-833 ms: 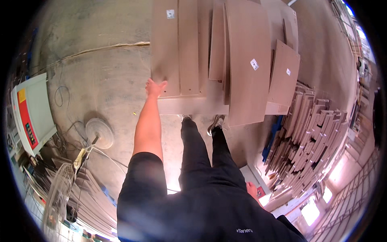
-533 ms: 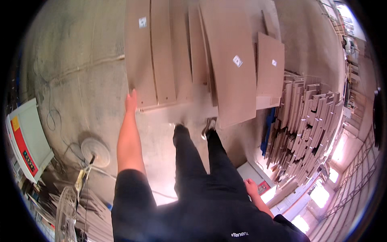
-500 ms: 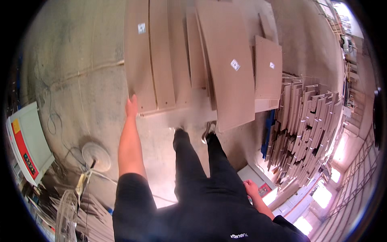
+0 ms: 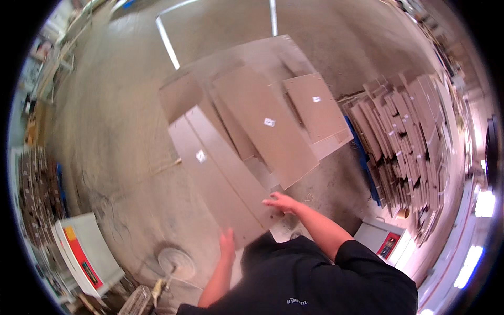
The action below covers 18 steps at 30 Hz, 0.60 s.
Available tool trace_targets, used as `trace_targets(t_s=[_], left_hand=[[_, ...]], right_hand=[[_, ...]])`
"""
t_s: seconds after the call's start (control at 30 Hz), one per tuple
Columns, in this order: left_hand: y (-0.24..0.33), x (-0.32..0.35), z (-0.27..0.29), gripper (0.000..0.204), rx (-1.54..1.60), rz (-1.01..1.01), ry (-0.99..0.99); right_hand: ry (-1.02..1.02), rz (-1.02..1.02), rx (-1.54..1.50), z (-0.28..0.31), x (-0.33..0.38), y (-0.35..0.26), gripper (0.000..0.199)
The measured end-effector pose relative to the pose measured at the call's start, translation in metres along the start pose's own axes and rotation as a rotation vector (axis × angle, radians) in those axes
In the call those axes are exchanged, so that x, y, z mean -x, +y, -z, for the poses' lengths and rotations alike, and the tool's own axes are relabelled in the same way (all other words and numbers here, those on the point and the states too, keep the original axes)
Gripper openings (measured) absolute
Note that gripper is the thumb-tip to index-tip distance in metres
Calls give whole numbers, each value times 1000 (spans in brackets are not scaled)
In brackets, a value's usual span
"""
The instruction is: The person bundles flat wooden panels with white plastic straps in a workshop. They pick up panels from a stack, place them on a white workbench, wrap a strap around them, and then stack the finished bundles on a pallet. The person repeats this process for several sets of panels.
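A long brown board with a lengthwise groove and a white label slants across the middle, its near end close to my body. My left hand is closed on its near left edge; those fingers are slightly blurred. At the right edge near the same end, my right hand grips the board, some fingertips showing over its top. Beside it lies another large brown board with a white label, overlapping other panels. A smaller labelled board rests farther right on the pile.
Tall stacks of brown boards stand at the right over a blue base. Grey-white machine cabinets are at the lower left and lower right. A round fan base stands near my left arm. White lines mark the floor beyond.
My right hand has come up from my side onto the grooved board. The board is now angled and nearer my body, with my left hand still at its edge. The view has shifted.
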<state>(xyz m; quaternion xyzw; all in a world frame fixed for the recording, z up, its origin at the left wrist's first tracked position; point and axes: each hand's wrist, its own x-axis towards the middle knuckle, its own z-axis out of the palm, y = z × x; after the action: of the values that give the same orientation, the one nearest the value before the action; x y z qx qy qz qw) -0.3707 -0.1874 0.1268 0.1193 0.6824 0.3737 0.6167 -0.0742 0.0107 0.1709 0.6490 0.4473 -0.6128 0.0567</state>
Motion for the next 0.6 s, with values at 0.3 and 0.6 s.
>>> trace_targets(t_s=[0.3, 0.6], left_hand=[[46, 136, -81, 61, 161, 230, -139], [-31, 179, -141, 61, -954, -380, -425]], right_hand=[[164, 301, 320, -7, 162, 54, 69], [716, 231, -186, -74, 361, 283, 70]])
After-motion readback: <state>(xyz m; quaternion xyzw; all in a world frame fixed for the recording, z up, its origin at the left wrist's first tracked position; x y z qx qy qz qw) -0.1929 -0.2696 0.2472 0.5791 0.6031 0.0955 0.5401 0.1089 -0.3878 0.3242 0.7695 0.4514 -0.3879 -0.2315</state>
